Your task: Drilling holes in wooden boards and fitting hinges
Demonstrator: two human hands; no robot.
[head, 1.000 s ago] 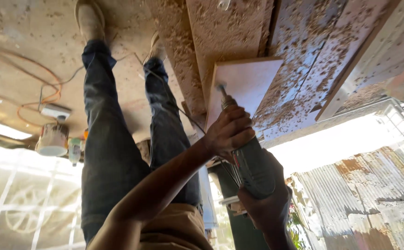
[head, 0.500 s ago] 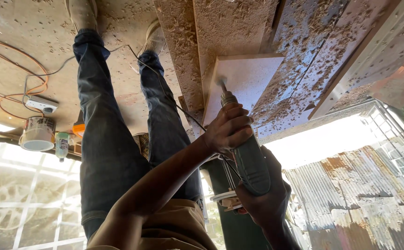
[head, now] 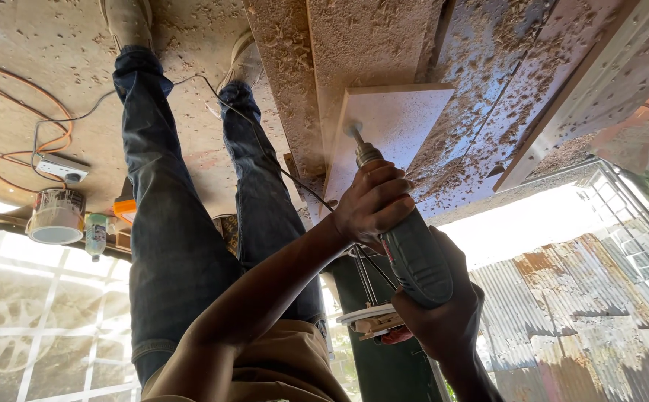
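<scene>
The view looks down and backward, so the ground appears at the top. My left hand (head: 373,205) wraps around the front of a grey-green power drill (head: 414,257). My right hand (head: 443,313) grips its rear handle lower down. The drill's bit meets the near corner of a pale, smooth wooden board (head: 403,119). That board lies on rough planks (head: 287,74) covered in wood shavings. A black cord runs from the drill across the ground.
Two legs in blue jeans (head: 168,223) stand left of the drill. An orange cable (head: 19,89), a white power strip (head: 60,167), a pale tin (head: 56,216) and a small green bottle (head: 95,234) sit far left. Rusty corrugated sheets (head: 563,313) show at right.
Both hands keep their grip on the drill, its bit against the pale board. The view has shifted slightly, so the legs and board sit a little higher in the picture.
</scene>
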